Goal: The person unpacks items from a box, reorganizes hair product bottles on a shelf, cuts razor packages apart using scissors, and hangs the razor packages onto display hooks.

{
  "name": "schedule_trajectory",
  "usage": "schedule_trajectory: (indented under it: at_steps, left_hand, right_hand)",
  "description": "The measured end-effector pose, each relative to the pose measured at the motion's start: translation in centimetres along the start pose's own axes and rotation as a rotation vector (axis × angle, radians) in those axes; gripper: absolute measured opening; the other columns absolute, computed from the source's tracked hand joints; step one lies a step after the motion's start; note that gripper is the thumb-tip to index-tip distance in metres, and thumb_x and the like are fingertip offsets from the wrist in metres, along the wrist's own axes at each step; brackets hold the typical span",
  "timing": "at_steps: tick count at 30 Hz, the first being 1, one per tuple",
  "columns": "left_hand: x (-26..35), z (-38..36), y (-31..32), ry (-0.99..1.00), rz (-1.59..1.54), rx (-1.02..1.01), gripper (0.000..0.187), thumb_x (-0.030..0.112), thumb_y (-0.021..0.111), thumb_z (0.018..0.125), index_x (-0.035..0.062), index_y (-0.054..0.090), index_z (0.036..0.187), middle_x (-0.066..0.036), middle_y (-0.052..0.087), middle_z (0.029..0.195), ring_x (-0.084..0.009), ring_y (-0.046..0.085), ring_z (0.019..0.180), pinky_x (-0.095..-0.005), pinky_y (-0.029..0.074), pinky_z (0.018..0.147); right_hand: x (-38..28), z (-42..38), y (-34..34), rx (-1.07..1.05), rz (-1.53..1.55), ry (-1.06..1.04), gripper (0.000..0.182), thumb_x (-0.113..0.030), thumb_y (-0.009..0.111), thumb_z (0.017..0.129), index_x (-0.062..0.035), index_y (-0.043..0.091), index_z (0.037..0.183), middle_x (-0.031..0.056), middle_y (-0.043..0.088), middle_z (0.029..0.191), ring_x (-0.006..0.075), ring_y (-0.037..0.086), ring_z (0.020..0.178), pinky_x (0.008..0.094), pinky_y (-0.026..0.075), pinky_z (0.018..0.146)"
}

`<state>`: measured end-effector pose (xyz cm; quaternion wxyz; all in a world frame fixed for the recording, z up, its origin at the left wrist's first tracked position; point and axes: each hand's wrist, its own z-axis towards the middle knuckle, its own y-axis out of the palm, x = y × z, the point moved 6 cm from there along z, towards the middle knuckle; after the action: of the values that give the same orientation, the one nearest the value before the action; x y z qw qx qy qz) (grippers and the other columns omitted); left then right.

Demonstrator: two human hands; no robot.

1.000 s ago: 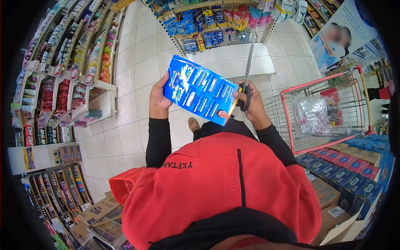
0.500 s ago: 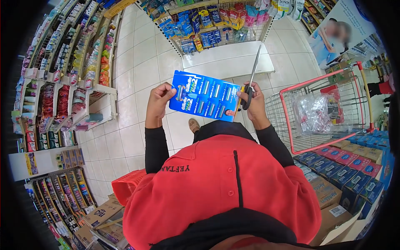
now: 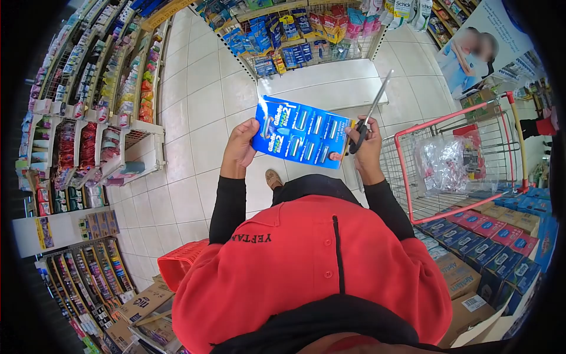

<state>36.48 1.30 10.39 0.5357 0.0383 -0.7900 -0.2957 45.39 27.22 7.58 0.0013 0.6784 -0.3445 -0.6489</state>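
A blue Gillette razor card [image 3: 302, 134] is held flat in front of my chest, its printed side with several small razor cartridges facing up. My left hand [image 3: 239, 144] is closed on its left edge, thumb on top. At the opposite edge, my right hand [image 3: 369, 152] is wrapped round a pair of scissors [image 3: 377, 96] by the black handles. The metal blades point up and away to the right, clear of the card. My right fingertips sit right at the card's right edge, overlapping it in this view.
A rack of hanging razor packs [image 3: 283, 35] stands ahead above a white base shelf [image 3: 324, 82]. To the right is a wire shopping cart [image 3: 402, 177] holding a clear plastic bag [image 3: 439, 162], beside stacked boxes [image 3: 495, 251]. Shelving [image 3: 141, 127] lines the left; a red basket [image 3: 177, 262] is near my left elbow.
Both hands and the razor card have shifted a little to the right. The scissor blades now lean further right than before.
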Motion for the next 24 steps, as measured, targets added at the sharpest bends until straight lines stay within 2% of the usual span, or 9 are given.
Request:
schedule_trajectory:
  at_steps: [2,9,11,15,18,21,22,23,24]
  left_hand:
    - [-0.9,0.9,-0.6,0.021,0.020,-0.014,0.026,0.023,0.056,0.083,0.0010,0.057,0.095,-0.006,0.062,0.088,-0.0099,0.059,0.076,-0.0235,0.047,0.071]
    - [-1.4,1.3,1.5,-0.057,-0.155,0.037,0.026,0.023,0.055,0.083,-0.0005,0.056,0.095,-0.007,0.062,0.088,-0.0119,0.059,0.077,-0.0249,0.048,0.072]
    - [-1.8,1.5,1.7,-0.027,-0.299,0.045,0.022,0.020,0.055,0.083,0.0007,0.055,0.095,-0.009,0.061,0.091,-0.0132,0.059,0.077,-0.0257,0.048,0.072]
    - [-2.8,1.8,2.4,0.089,-0.345,0.025,0.015,0.014,0.056,0.082,0.0019,0.055,0.092,-0.009,0.061,0.091,-0.0129,0.059,0.077,-0.0255,0.048,0.072]
    - [-3.7,2.5,2.5,0.107,-0.264,0.073,0.011,0.009,0.059,0.080,0.0016,0.056,0.087,-0.005,0.060,0.083,-0.0098,0.057,0.072,-0.0226,0.047,0.068]
    - [-4.7,3.6,1.8,0.134,-0.130,0.110,0.010,0.012,0.057,0.081,0.0035,0.056,0.087,-0.005,0.060,0.082,-0.0103,0.058,0.070,-0.0234,0.048,0.062]
    - [-4.7,3.7,2.1,0.143,-0.115,0.156,0.011,0.008,0.060,0.078,0.0004,0.058,0.086,-0.003,0.060,0.077,-0.0073,0.054,0.067,-0.0198,0.043,0.063]
    - [-4.9,4.1,2.1,0.145,-0.115,0.153,0.011,0.008,0.060,0.078,0.0004,0.058,0.086,-0.003,0.060,0.077,-0.0073,0.054,0.067,-0.0198,0.043,0.063]
    - [-5.1,4.5,1.8,0.166,-0.008,0.184,0.011,0.008,0.061,0.078,-0.0001,0.059,0.085,-0.003,0.060,0.077,-0.0067,0.054,0.066,-0.0198,0.043,0.063]
  right_hand:
    - [-0.7,0.1,-0.5,0.039,0.004,-0.078,0.042,0.005,0.065,0.068,-0.0058,0.044,0.103,0.0020,0.055,0.073,0.0063,0.052,0.063,0.0177,0.039,0.054]
    - [-1.0,0.1,-1.0,0.025,-0.096,-0.100,0.040,0.004,0.064,0.069,-0.0056,0.044,0.102,0.0012,0.055,0.070,0.0046,0.050,0.060,0.0166,0.038,0.053]
    - [-0.8,0.0,-1.1,0.082,-0.130,-0.082,0.040,0.005,0.063,0.070,-0.0068,0.044,0.103,0.0005,0.053,0.070,0.0046,0.049,0.061,0.0163,0.037,0.053]
    - [0.0,0.3,-1.7,0.123,-0.119,-0.090,0.039,0.004,0.062,0.070,-0.0063,0.043,0.104,0.0010,0.053,0.069,0.0053,0.049,0.061,0.0168,0.037,0.053]
    - [1.0,0.9,-3.3,0.141,-0.171,-0.061,0.039,0.001,0.062,0.072,-0.0050,0.042,0.105,0.0028,0.055,0.072,0.0067,0.051,0.062,0.0171,0.038,0.054]
    - [1.7,1.5,-5.3,0.187,-0.282,0.016,0.041,-0.001,0.062,0.072,-0.0046,0.040,0.106,0.0061,0.058,0.076,0.0081,0.054,0.066,0.0182,0.042,0.055]
    - [1.4,1.7,-6.0,0.180,-0.338,-0.052,0.043,-0.002,0.063,0.073,-0.0036,0.038,0.109,0.0086,0.060,0.080,0.0105,0.057,0.072,0.0189,0.044,0.058]
    - [1.0,1.8,-6.9,0.179,-0.337,-0.056,0.043,-0.002,0.063,0.073,-0.0036,0.038,0.109,0.0086,0.060,0.080,0.0105,0.057,0.072,0.0189,0.044,0.058]
    - [-0.2,1.7,-7.8,0.217,-0.400,-0.148,0.042,0.003,0.060,0.073,-0.0021,0.039,0.109,0.0087,0.059,0.080,0.0123,0.057,0.074,0.0200,0.045,0.062]
